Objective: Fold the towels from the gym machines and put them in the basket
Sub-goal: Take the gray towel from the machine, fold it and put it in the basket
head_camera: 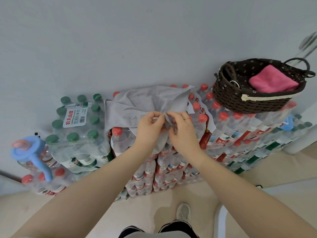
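**Grey towel: fold in progress**

Grey towel (145, 103) is spread over the bottle packs (171, 160), against the wall. Near edge is gathered at the middle by both hands. Left hand (151, 127): fingers curled, cloth pinched at the tips. Right hand (181, 131): same pinch, just beside the left. Judged step: first fold being set up. Next move likely needs the pinched edge carried across and flattened. Pink towel (272, 81) is already folded in the basket (248, 103), right of the grey one.
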Demonstrator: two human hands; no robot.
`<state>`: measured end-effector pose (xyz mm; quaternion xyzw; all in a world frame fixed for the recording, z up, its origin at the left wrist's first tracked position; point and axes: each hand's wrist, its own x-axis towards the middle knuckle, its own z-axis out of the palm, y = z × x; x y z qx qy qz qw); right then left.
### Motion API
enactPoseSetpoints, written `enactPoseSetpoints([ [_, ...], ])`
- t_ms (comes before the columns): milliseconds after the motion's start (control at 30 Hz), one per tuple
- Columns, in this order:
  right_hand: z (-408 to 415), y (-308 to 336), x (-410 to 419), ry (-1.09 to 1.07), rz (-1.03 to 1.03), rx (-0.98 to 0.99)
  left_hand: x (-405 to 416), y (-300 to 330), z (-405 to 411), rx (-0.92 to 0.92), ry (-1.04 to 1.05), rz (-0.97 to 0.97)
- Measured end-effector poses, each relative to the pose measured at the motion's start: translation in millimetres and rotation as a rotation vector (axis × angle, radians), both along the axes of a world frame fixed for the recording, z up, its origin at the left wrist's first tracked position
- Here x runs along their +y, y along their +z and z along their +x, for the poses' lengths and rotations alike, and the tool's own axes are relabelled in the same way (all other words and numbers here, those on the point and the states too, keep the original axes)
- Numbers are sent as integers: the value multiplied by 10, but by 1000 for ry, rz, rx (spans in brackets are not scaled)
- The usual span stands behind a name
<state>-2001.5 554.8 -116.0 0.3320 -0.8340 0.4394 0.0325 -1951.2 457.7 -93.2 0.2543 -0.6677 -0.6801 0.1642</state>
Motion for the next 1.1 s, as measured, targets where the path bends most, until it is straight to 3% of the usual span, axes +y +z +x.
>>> enactPoseSetpoints([
  [233,-38,69,-24,23,-18,201,-1,160,32,11,-36,-85],
  [433,47,108,-25,29,-14,60,-64,151,101,-12,-48,68],
  [600,121,90,13,-195,-190,-114,-128,425,232,277,-42,303],
  [800,-17,-139,321,-387,121,-244,-447,727,483,570,45,710],
  [867,-18,-62,391,-479,-73,-485,-554,745,597,608,115,795],
  [967,11,300,412,-472,-716,-920,-633,699,771,640,206,752],
  [1100,-6,752,421,-236,-1218,-919,-583,673,995,612,275,435],
])
